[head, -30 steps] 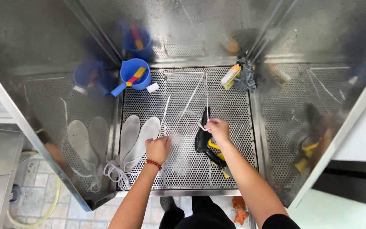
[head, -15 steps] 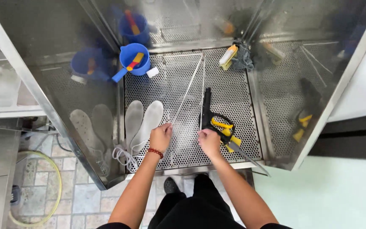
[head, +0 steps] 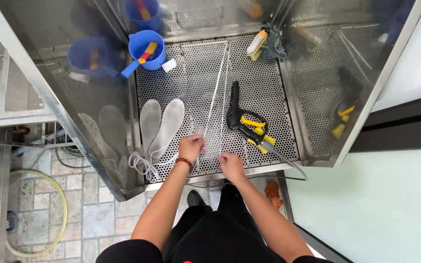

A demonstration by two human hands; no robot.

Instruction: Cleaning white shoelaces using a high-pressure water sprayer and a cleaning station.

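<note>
Left hand [head: 191,147] and right hand [head: 230,164] each pinch white shoelaces [head: 216,92] stretched over a perforated steel bench [head: 269,78], beside two insoles [head: 161,124].

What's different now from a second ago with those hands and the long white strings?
Both hands have drawn back toward the front edge of the perforated tray. The left hand and right hand sit lower and closer together, each pinching the white laces, which now stretch long toward the back. The insoles, spray gun, blue jug and brush stayed put.
</note>
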